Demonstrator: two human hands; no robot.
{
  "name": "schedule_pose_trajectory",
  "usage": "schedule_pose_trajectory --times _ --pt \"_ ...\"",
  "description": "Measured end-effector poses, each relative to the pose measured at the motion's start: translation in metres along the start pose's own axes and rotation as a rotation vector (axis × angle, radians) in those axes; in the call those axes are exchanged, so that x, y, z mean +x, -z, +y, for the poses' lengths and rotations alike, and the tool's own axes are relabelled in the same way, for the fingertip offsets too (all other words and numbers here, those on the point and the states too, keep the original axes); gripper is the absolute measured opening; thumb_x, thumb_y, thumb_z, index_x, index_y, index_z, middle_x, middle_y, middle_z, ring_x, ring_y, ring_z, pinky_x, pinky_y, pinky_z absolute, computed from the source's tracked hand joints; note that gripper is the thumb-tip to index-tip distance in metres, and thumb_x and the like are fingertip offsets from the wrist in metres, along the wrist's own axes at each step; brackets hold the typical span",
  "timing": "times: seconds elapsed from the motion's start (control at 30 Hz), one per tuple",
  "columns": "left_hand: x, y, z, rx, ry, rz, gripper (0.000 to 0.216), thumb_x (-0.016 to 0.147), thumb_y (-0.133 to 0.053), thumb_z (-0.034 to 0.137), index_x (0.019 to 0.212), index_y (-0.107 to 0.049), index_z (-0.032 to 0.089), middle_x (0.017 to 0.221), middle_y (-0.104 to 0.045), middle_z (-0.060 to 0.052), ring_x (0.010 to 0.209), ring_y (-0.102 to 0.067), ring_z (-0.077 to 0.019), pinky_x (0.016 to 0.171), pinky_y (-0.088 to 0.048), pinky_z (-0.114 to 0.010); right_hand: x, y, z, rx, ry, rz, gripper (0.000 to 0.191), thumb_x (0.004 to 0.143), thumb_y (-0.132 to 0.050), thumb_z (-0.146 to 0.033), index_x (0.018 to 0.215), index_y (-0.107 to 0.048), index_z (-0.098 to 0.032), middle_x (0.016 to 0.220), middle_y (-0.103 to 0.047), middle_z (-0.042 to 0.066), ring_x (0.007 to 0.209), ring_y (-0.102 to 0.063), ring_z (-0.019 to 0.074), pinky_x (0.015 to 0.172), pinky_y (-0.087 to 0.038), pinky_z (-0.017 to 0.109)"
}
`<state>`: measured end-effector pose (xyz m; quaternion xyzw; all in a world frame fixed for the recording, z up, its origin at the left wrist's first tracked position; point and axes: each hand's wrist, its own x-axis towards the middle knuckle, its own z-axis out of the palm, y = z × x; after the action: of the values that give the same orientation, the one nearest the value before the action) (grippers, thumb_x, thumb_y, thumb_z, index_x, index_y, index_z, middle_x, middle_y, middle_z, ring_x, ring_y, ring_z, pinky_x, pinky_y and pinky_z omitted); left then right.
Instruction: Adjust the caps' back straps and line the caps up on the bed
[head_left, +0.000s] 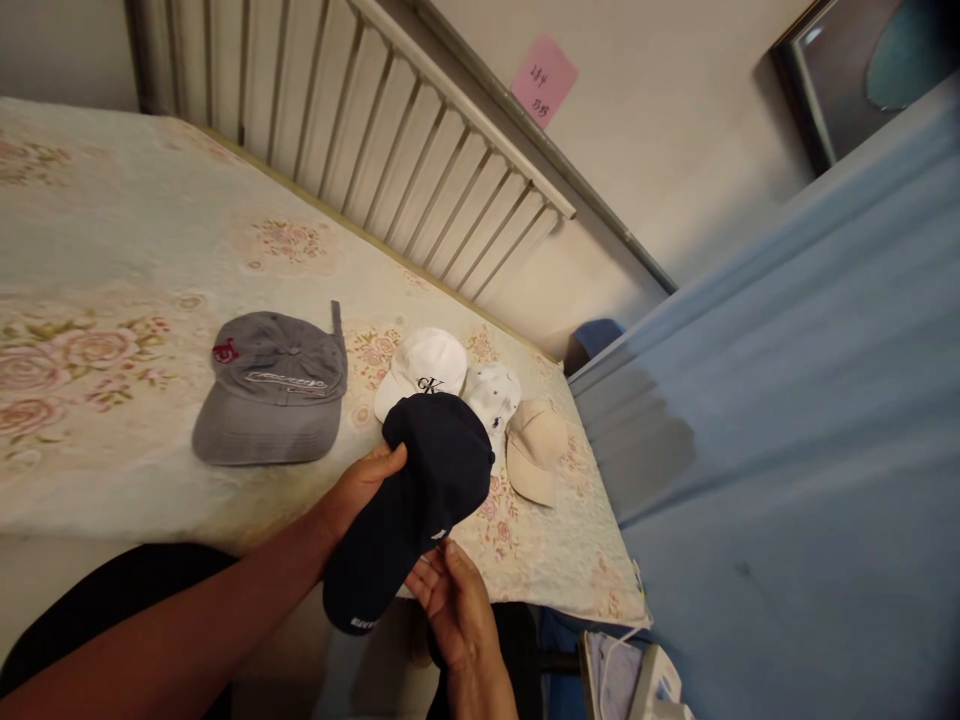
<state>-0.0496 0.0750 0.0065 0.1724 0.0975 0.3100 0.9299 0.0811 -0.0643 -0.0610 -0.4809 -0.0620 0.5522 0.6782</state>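
A dark navy baseball cap is held up over the front edge of the bed, its brim pointing down and to the left. My left hand grips the cap's left side, thumb on the outside and the other fingers hidden beneath. Under the cap's lower right side, my right hand has its palm turned up and its fingers curled at the edge by a small white mark. Behind the navy cap lie a white CK cap and a white cap with a small dark logo. A grey cap rests to the left.
A beige cap lies at the right of the floral bedspread. A slatted rail runs along the wall, under a pink note. Blue curtains hang on the right. Boxy items stand below the bed's corner.
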Motion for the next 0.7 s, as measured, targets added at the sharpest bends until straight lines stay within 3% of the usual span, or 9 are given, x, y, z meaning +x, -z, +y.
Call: schedule_pose_trajectory --times 0.13,0.43,0.6,0.7 --pt "-0.002 0.0 -0.002 -0.068 0.079 -0.023 0.036 0.093 -0.051 0.039 0.118 -0.058 0.015 0.089 -0.075 -0.008 0.076 -0.072 -0.0264 0.077 -0.056 -0.043 0.001 0.002 0.002 0.034 0.006 -0.013 0.031 0.071 -0.078 -0.036 0.091 -0.067 -0.016 0.086 -0.074 0.008 0.079 -0.07 0.0213 0.077 -0.054 0.035" --pt "0.01 0.015 -0.014 -0.233 0.373 -0.226 0.064 0.088 -0.046 0.06 0.119 -0.063 0.007 0.104 -0.073 -0.016 0.101 -0.067 -0.0326 0.102 -0.041 -0.048 0.004 -0.002 -0.014 0.148 0.064 0.032 0.018 0.066 -0.076 -0.022 0.082 -0.069 -0.017 0.086 -0.075 0.005 0.08 -0.07 0.0183 0.079 -0.056 0.032" --pt "0.02 0.017 -0.02 -0.285 0.253 -0.262 0.065 0.092 -0.035 0.06 0.132 -0.054 0.012 0.114 -0.071 -0.011 0.116 -0.06 -0.0289 0.11 -0.031 -0.044 0.012 0.017 -0.021 0.183 0.108 0.14 0.015 0.063 -0.076 -0.021 0.076 -0.069 -0.017 0.076 -0.075 0.003 0.077 -0.07 0.0169 0.081 -0.055 0.028" --pt "0.025 0.019 -0.024 -0.256 0.263 -0.21 0.066 0.093 -0.033 0.06 0.135 -0.049 0.012 0.117 -0.07 -0.012 0.119 -0.057 -0.0295 0.11 -0.03 -0.046 0.021 0.037 -0.022 -0.014 0.243 0.145 0.012 0.066 -0.074 -0.026 0.073 -0.069 -0.018 0.072 -0.074 0.002 0.075 -0.07 0.0171 0.077 -0.055 0.027"
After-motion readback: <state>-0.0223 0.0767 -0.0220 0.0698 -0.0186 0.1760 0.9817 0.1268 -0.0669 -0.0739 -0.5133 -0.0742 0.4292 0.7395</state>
